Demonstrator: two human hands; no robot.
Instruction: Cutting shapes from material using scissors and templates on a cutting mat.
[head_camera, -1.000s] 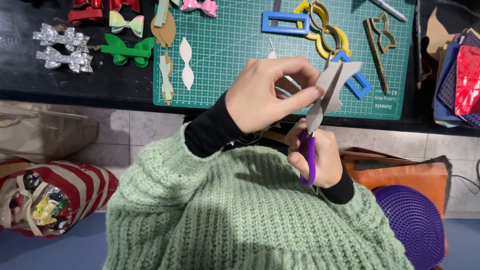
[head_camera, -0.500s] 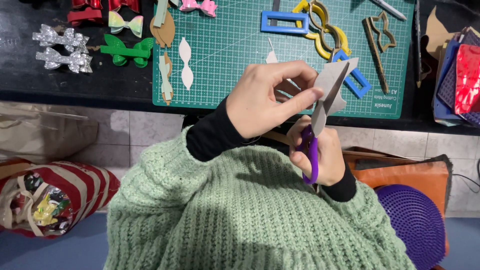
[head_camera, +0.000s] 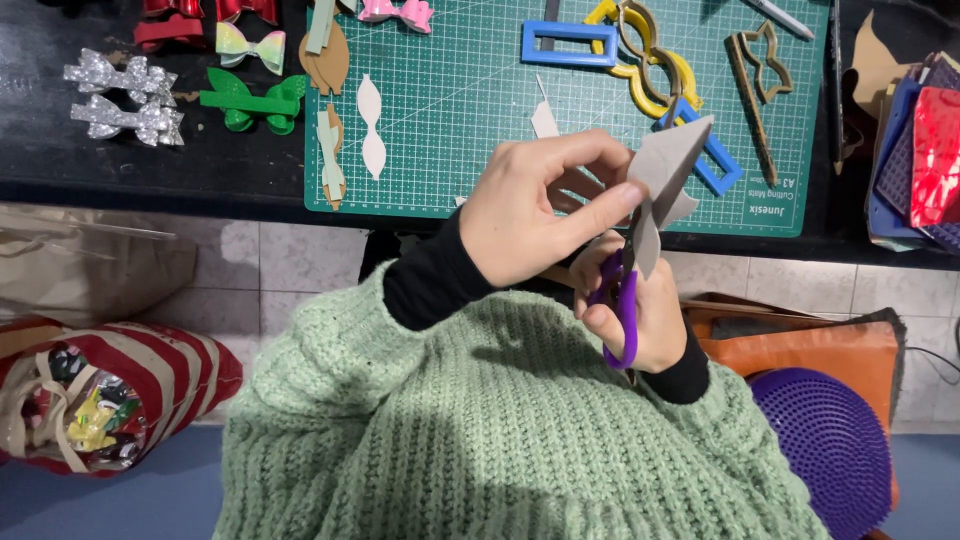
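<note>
My left hand (head_camera: 540, 205) pinches a grey-beige bow-shaped sheet piece (head_camera: 665, 180) between thumb and fingers, held up over the near edge of the green cutting mat (head_camera: 470, 100). Below it, my right hand (head_camera: 640, 310) grips purple-handled scissors (head_camera: 622, 310), whose blades reach up into the sheet piece. Both arms wear a green knitted sweater with black cuffs.
On the mat lie white and brown bow cut-outs (head_camera: 372, 140), a blue rectangular template (head_camera: 568, 44), yellow templates (head_camera: 650, 50) and a brown one (head_camera: 758, 70). Silver bows (head_camera: 118, 100) and a green bow (head_camera: 250, 100) lie on the black table. A striped bag (head_camera: 100, 400), orange bag (head_camera: 820, 350) and purple cushion (head_camera: 830, 450) sit below.
The sheet piece has turned slightly in my left hand and the scissors have shifted a little along its edge. Both hands stay in nearly the same place.
</note>
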